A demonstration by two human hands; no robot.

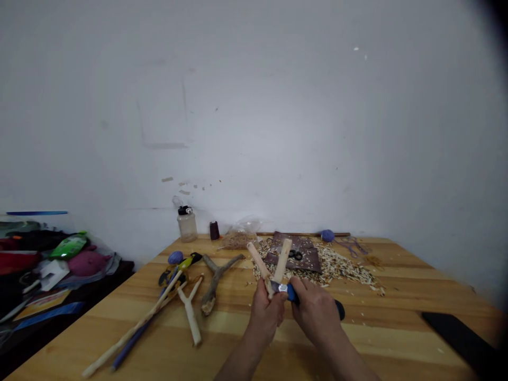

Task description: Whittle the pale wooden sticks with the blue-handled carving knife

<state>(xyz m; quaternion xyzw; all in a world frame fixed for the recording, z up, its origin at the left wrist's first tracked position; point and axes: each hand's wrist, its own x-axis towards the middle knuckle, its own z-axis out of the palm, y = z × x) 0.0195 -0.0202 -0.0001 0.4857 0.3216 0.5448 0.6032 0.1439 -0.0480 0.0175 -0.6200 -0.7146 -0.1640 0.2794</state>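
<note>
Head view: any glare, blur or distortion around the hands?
Head view: soft even light, no glare; left hand, forked stick, right hand and knife slightly soft; dark vignette top right; table edges splay, wide-angle.

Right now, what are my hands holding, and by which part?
The left hand grips the forked stick by its stem, just below the fork. The right hand grips a knife by its blue handle, blade at the fork.
</note>
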